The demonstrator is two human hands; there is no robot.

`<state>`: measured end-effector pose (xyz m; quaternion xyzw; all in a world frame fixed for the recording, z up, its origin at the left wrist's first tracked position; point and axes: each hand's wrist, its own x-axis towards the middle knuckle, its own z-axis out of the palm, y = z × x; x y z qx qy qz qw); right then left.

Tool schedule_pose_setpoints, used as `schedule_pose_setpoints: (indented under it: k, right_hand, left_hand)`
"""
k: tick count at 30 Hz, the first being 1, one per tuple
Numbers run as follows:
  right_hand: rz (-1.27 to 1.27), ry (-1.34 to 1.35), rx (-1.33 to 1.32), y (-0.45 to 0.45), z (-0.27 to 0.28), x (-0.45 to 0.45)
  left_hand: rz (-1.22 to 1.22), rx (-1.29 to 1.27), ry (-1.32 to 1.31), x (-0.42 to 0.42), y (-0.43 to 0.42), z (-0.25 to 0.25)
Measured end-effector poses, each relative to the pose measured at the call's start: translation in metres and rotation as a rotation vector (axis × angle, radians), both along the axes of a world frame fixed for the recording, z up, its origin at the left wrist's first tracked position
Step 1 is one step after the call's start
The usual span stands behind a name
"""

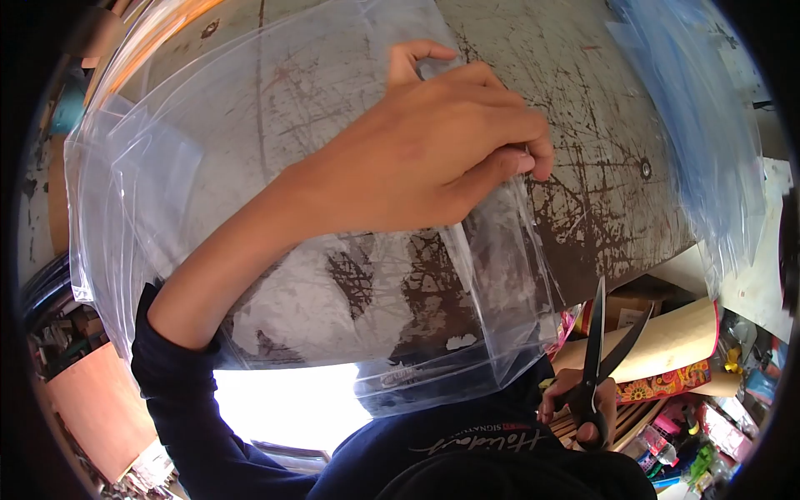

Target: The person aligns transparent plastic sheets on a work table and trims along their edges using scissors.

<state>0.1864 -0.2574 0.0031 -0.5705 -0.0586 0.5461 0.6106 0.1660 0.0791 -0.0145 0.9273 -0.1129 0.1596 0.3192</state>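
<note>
My left hand (454, 137) reaches across the worn work surface, palm down. Its thumb and index finger are pinched together on a fold of a clear plastic sheet (492, 275), while the other fingers are curled. The sheet spreads under my forearm and hangs over the near edge toward my body. At the lower right, my right hand (583, 408) is closed around the handles of a pair of scissors (596, 358). Their blades are apart and point upward, clear of the plastic. Part of the right hand is hidden behind the scissors.
The scratched table (600, 167) has its near edge below my left hand. A stack of bluish plastic (687, 125) lies along the right side. More folded clear plastic (142, 183) lies at the left. Below right are a cardboard roll (667, 337) and piled small items.
</note>
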Motion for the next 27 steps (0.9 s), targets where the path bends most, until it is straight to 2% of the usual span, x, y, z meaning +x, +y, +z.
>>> schedule_pose_setpoints:
  k: [3, 6, 9, 13, 15, 27]
  right_hand:
    - [0.167, -0.055, -0.028, -0.006, 0.004, 0.009]
    - [0.181, -0.121, -0.174, 0.010, 0.014, 0.005]
    - [0.191, -0.019, -0.220, 0.026, 0.017, 0.009]
    - [0.114, -0.047, -0.244, 0.045, 0.016, 0.008]
    - [0.150, -0.188, -0.217, 0.051, 0.013, 0.010]
    - [0.151, -0.364, -0.287, 0.065, 0.014, 0.011]
  left_hand:
    - [0.009, -0.025, 0.015, 0.000, 0.000, 0.001]
    - [0.010, -0.033, 0.035, 0.000, 0.002, -0.001]
    - [0.004, -0.039, 0.024, 0.000, 0.002, -0.003]
    - [0.018, -0.031, -0.017, 0.000, 0.001, -0.005]
    - [0.024, -0.030, -0.007, 0.000, 0.001, -0.005]
    - [0.042, -0.039, -0.031, 0.001, -0.001, -0.008]
